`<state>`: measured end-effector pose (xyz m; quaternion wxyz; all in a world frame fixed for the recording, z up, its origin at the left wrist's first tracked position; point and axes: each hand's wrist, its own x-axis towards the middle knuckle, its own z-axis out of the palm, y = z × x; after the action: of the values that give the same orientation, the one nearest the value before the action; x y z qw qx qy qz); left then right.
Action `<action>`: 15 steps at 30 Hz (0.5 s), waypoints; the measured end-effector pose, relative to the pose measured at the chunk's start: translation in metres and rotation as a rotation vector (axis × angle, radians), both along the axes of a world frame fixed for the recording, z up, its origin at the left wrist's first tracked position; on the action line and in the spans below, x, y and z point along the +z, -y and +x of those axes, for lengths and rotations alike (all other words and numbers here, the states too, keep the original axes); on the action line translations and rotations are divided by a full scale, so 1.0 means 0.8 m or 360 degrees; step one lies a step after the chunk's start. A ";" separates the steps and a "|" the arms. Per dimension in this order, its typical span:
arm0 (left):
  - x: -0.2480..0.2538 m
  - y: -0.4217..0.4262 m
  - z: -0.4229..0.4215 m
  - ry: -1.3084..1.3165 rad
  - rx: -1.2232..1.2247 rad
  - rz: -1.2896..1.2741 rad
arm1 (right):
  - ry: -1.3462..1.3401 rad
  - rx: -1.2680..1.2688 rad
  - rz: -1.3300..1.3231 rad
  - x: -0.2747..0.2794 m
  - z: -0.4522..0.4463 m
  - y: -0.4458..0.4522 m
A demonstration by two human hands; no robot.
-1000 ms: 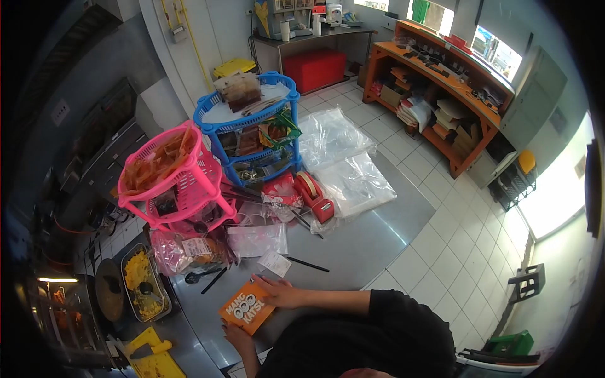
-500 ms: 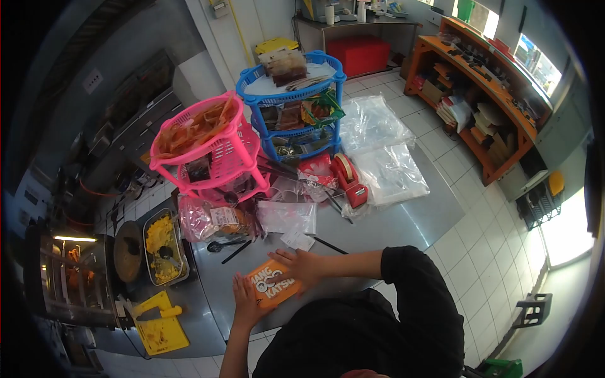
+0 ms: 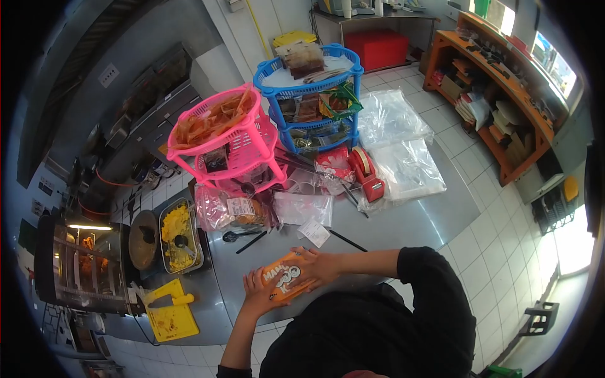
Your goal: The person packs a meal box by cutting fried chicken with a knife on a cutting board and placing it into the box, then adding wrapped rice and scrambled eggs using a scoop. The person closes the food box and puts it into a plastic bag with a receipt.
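An orange takeaway box [image 3: 282, 276] with white lettering is at the near edge of the steel table, between my two hands. My left hand [image 3: 259, 296] holds its left side and lower corner, fingers around the edge. Across its right side lies my right hand [image 3: 320, 267], with fingers over the top and far edge, hiding part of the lettering. Just beyond the box are a white paper slip [image 3: 313, 233], a black straw [image 3: 348, 240], another black straw [image 3: 251, 242] and black plastic spoons [image 3: 239, 235].
Pink [image 3: 253, 129] and blue [image 3: 309, 87] tiered racks stand at the back. Red tape dispenser [image 3: 367, 176] and clear plastic bags [image 3: 408, 167] are to the right. On the left are a tray of yellow food [image 3: 178, 230] and a yellow cutting board [image 3: 171, 318] with a knife [image 3: 179, 300].
My left hand has closed around the box's side, and my right hand now covers more of its right part. The camera view has shifted, moving the scene rightward.
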<state>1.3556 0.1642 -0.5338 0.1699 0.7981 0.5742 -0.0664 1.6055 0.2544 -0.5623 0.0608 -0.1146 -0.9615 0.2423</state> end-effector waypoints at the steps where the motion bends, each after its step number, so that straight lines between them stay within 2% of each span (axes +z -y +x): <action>1: -0.006 0.001 0.005 0.0008 0.0015 -0.0005 | 0.0008 0.0015 -0.0005 -0.003 0.001 0.001; 3: -0.022 0.003 0.004 -0.0090 -0.0224 0.0394 | -0.0068 -0.0103 -0.0030 -0.010 -0.004 0.007; 4: -0.022 0.001 0.002 -0.0090 -0.0208 0.0383 | -0.0067 -0.0087 -0.0041 -0.013 -0.005 0.009; 6: -0.020 -0.007 -0.004 0.0237 -0.0345 0.0300 | -0.0170 -0.0112 0.0033 -0.017 -0.001 0.006; 9: -0.030 -0.009 -0.007 0.0274 -0.0377 0.0265 | -0.0375 -0.0145 0.0148 -0.019 0.017 -0.004; 10: -0.024 -0.011 -0.012 0.0275 -0.0396 0.0269 | -0.0578 -0.0425 0.0014 -0.018 0.031 -0.014; 11: -0.006 -0.013 -0.015 0.0301 -0.0398 0.0106 | -0.0771 -0.0709 -0.0117 -0.016 0.052 -0.025; 13: 0.004 -0.011 -0.021 0.0341 -0.0413 -0.0088 | -0.0993 -0.1919 -0.0044 -0.019 0.100 -0.053; 14: 0.003 -0.006 -0.025 0.0239 -0.0425 -0.0057 | -0.1073 -0.2027 0.0365 -0.026 0.137 -0.077; 15: 0.003 -0.004 -0.029 0.0135 -0.0430 -0.0011 | -0.0979 -0.2337 0.0158 0.024 0.154 -0.081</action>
<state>1.3323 0.1674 -0.5312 0.1862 0.8697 0.4535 -0.0567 1.7289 0.3195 -0.5434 0.4726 -0.6439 -0.5900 0.1180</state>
